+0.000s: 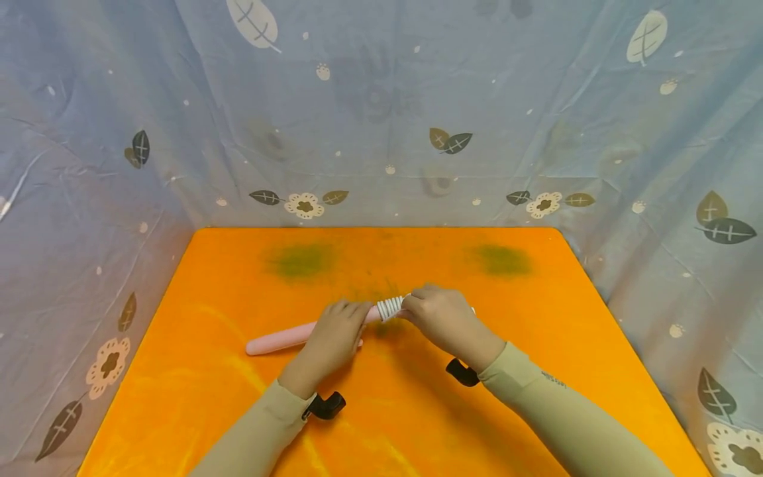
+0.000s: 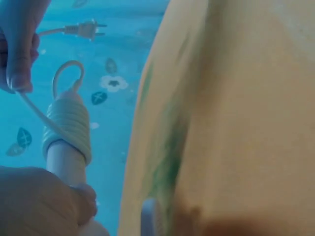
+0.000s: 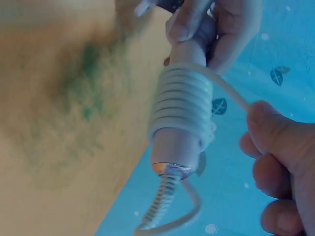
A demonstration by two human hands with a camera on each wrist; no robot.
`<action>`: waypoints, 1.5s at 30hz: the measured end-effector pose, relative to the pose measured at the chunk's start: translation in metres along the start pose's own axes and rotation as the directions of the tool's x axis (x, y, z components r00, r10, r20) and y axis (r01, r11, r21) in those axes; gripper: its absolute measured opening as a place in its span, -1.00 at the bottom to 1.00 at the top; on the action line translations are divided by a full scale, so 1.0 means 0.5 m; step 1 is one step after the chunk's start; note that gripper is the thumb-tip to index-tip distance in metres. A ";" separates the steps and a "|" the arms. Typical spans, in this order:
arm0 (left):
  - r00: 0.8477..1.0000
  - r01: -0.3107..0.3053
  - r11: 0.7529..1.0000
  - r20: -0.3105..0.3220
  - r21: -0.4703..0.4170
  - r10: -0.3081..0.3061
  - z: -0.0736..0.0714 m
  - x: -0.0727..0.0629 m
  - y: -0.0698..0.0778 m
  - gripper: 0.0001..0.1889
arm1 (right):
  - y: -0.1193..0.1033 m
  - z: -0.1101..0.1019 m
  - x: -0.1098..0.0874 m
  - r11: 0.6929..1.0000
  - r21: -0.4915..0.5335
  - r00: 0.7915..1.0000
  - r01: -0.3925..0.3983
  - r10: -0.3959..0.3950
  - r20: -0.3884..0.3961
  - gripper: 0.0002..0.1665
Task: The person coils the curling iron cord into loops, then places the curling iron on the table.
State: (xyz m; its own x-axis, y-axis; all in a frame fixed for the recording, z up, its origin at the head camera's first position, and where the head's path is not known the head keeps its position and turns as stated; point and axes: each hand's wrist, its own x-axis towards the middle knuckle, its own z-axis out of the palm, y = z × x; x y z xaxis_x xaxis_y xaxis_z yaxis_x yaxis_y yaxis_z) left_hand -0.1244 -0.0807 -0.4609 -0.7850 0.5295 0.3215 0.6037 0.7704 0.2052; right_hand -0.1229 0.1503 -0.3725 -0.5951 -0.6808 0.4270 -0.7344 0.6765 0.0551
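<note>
A pink curling iron is held slantwise over the orange table, its long rounded end pointing left. My left hand grips it round the middle. Several turns of white cord are wound tightly round its handle end. My right hand pinches the cord between thumb and curled fingers, a short way off the handle. In the right wrist view the cord runs taut from the coil to the right thumb. A loop of cord leaves the handle's tip. Beyond the right hand, the two-pin plug hangs in the left wrist view.
The orange table has greenish smudges near its far side. A blue-grey curtain with leaf and flower prints surrounds its back and sides. Black wrist mounts sit under both forearms.
</note>
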 end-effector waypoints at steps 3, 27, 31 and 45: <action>0.999 0.040 0.999 -0.003 -0.007 -0.040 0.005 -0.004 -0.001 -0.54 | -0.004 -0.002 0.000 1.000 0.004 0.998 0.029 -0.029 0.062 -0.85; 0.975 -0.172 0.977 -0.164 -0.125 0.150 0.020 -0.040 0.021 -0.55 | 0.051 -0.065 0.079 0.972 0.036 0.973 0.232 -0.231 -0.019 -0.69; 0.968 -0.207 0.969 -0.174 -0.133 0.183 0.020 -0.050 0.030 -0.55 | 0.068 -0.052 0.084 0.975 0.108 0.981 0.192 -0.194 0.017 -0.71; 0.955 -0.252 0.955 -0.200 -0.155 0.220 0.012 -0.058 0.039 -0.48 | 0.126 0.041 0.059 0.943 0.320 0.980 -0.087 0.024 0.195 -0.87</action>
State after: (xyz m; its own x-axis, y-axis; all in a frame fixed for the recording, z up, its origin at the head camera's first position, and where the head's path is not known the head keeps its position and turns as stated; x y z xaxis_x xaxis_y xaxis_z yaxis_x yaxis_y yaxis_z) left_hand -0.0908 -0.0791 -0.4716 -0.5890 0.6040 0.5369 0.7962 0.5474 0.2577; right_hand -0.1935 0.1672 -0.3749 -0.6648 -0.7062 0.2437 -0.7456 0.6074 -0.2741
